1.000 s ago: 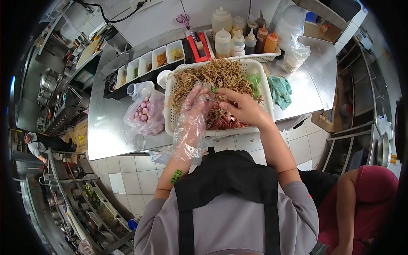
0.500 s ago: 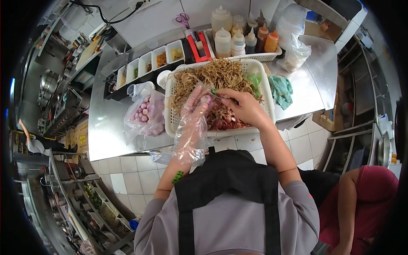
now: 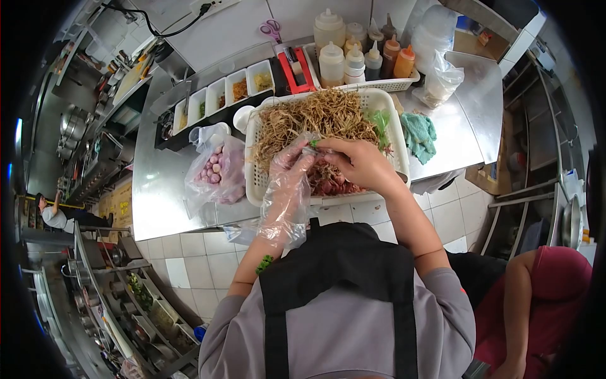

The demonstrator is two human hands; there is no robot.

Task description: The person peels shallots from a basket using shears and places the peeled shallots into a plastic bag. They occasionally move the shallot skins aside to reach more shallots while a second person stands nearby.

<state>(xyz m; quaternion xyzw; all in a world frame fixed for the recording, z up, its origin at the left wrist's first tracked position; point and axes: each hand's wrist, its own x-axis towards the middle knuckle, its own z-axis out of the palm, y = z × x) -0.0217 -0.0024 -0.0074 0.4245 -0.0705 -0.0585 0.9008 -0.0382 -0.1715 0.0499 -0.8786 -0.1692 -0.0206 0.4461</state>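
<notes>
Our two hands meet over the white basket [image 3: 251, 165].
Our left hand [image 3: 289, 172], in a loose plastic glove, and our bare right hand [image 3: 361, 165] pinch narrowly together at the fingertips above the red shallots [image 3: 332, 181] and brown strands [image 3: 315, 114]. We cannot tell what they hold. A bag [image 3: 218, 170] sits just beside the basket.

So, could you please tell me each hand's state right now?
Left hand: gloved, fingers pinched shut; what it holds is hidden.
Right hand: bare, pinched shut, meeting the left hand.
</notes>
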